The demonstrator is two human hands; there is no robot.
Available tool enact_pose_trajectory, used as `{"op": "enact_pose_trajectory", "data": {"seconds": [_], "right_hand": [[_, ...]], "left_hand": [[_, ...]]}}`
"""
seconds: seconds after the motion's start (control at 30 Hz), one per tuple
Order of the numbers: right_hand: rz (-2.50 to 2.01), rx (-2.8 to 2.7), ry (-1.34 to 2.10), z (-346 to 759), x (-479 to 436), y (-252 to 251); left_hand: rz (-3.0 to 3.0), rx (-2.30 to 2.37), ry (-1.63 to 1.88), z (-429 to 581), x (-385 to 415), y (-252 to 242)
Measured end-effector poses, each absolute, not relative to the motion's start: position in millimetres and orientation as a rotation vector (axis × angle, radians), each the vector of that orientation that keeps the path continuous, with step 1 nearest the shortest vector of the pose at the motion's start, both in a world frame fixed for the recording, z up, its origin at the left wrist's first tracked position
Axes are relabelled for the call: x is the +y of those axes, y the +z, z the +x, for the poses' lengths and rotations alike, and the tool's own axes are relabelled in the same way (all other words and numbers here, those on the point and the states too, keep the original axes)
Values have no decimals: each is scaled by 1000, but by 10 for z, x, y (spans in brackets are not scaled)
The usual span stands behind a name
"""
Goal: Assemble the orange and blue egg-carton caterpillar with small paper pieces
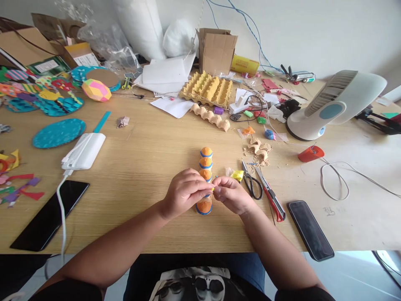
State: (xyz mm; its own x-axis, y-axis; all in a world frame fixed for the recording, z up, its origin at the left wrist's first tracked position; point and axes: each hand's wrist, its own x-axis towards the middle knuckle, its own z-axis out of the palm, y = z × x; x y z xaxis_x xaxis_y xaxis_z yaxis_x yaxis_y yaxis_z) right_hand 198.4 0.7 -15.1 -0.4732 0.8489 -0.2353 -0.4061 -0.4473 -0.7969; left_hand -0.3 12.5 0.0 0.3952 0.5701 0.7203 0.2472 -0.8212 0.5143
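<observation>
My left hand [184,191] and my right hand [233,195] meet fingertip to fingertip, both closed in a pinch. Between them shows a tiny yellow piece [212,189], soft clay by its look. Below the fingers, an egg-carton strip [206,162] stands on the table, its several cups orange with blue bands round the base. My hands hide part of its middle. Just beyond my right hand lies a small packet of bright yellow clay [237,175]. Black-handled scissors [252,184] and a red utility knife [273,200] lie to the right.
A phone [310,230] rests at the front right edge, a white fan [332,104] behind it. Left are a black tablet-like slab [52,215] and a white power bank [84,151] with cable. A yellow egg tray [206,90] and a cardboard box [216,52] stand at the back.
</observation>
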Motion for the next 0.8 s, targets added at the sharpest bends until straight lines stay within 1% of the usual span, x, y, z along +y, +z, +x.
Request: {"op": "enact_pose_trajectory", "data": {"seconds": [0.8], "right_hand": [[-854, -914, 1917, 1973, 9, -158]], "left_hand": [[2383, 760, 1376, -1, 107, -18]]}}
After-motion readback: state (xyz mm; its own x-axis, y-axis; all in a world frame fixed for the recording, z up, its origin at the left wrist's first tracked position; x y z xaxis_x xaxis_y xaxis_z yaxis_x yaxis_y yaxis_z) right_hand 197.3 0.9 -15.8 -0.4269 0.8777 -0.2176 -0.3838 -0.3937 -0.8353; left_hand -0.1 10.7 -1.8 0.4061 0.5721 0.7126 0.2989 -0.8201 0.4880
